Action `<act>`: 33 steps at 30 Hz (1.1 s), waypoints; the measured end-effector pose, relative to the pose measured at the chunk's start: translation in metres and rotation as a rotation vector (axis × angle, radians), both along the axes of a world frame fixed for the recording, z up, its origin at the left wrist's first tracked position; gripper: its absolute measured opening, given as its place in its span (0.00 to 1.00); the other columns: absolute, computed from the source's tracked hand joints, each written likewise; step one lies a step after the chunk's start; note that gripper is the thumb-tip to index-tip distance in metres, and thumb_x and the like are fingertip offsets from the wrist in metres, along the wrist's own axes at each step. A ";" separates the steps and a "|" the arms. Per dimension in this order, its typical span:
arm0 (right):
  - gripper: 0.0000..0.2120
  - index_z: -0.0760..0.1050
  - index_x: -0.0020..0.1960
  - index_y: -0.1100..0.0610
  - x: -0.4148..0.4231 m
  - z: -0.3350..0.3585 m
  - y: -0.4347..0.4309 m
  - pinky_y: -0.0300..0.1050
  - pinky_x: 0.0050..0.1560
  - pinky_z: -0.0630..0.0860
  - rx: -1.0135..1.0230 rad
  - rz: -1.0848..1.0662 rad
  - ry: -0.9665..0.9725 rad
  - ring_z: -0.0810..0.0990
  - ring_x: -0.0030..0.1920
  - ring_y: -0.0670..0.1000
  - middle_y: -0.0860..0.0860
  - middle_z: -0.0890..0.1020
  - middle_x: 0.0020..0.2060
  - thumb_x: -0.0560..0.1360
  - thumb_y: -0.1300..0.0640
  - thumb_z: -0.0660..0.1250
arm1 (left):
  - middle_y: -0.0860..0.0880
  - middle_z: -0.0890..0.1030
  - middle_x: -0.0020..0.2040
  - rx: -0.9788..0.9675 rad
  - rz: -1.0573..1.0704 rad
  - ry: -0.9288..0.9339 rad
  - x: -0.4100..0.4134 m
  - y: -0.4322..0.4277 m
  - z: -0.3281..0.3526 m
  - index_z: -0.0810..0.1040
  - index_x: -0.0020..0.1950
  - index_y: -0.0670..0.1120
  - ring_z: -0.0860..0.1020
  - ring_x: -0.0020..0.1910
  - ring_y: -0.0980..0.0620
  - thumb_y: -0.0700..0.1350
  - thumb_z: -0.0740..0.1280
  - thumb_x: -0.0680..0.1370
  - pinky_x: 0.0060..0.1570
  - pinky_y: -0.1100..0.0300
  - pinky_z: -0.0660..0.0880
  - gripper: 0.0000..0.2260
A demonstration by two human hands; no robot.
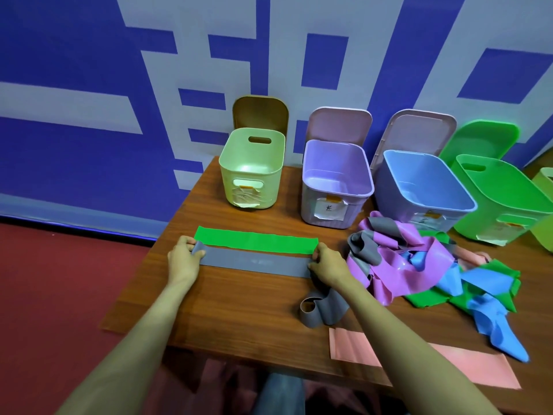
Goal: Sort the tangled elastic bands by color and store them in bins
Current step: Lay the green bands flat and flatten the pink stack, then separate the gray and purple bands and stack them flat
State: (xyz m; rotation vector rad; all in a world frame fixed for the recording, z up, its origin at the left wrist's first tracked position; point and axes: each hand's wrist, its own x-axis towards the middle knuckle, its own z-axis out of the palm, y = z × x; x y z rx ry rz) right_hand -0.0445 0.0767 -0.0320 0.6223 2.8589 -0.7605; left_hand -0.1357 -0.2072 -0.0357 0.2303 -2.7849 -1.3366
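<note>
Hands are holding one grey band (254, 261) flat on the wooden table (239, 310), its long axis running left to right across the person's front. The left hand (182, 259) is curling its fingers over the band's left end and the right hand (327, 262) is pinching the right end, so the strip is lying taut between them, with neither hand nearer.

A green band (254, 241) is lying flat just beyond it, parallel, the two long edges touching or nearly so.

The bins are standing open along the far edge, past the green band: a pale yellow-green bin (239, 187) ahead and slightly left, a purple bin (311, 205) ahead of the right hand, then a blue bin (389, 199) and a green bin (493, 211) further right. Their paper labels are too small to read, so which one takes grey cannot be told.

Any carry to a bin is probably going to be forward and over the green band, and lifting clear of it should avoid dragging it along.

Open tabletop is lying between the forearms and towards the near edge. On the right the room is crowded by the tangle of purple, blue, green and grey bands (419, 259), just beside the right hand. A curled grey piece (317, 310) is sitting against the right forearm; whether it joins the flat band cannot be told. A pink band (466, 366) is overhanging the near right edge.
</note>
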 end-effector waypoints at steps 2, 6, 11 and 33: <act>0.08 0.66 0.46 0.53 0.001 -0.001 0.000 0.47 0.48 0.71 0.024 0.014 0.010 0.76 0.54 0.60 0.58 0.76 0.53 0.73 0.58 0.66 | 0.40 0.77 0.55 -0.056 -0.019 0.039 0.000 -0.001 -0.005 0.73 0.58 0.38 0.73 0.57 0.41 0.38 0.69 0.75 0.54 0.53 0.69 0.13; 0.10 0.73 0.53 0.58 0.008 -0.003 -0.003 0.50 0.49 0.72 0.207 0.048 0.066 0.71 0.57 0.59 0.57 0.69 0.55 0.75 0.54 0.66 | 0.41 0.74 0.57 -0.315 -0.059 0.162 0.003 -0.001 -0.013 0.76 0.55 0.42 0.69 0.59 0.40 0.40 0.68 0.76 0.59 0.49 0.65 0.09; 0.12 0.74 0.57 0.60 0.014 -0.007 -0.013 0.51 0.52 0.71 0.345 0.195 0.164 0.70 0.58 0.59 0.57 0.74 0.54 0.78 0.59 0.57 | 0.43 0.77 0.58 -0.573 -0.179 0.172 0.011 0.007 -0.015 0.76 0.58 0.42 0.71 0.57 0.43 0.43 0.58 0.81 0.56 0.51 0.66 0.11; 0.13 0.76 0.57 0.62 0.075 0.056 0.083 0.52 0.56 0.70 0.246 0.125 0.412 0.71 0.57 0.61 0.61 0.75 0.55 0.73 0.64 0.63 | 0.43 0.73 0.61 -0.187 -0.720 0.173 0.111 0.209 0.039 0.73 0.61 0.42 0.71 0.61 0.43 0.48 0.66 0.77 0.62 0.52 0.67 0.16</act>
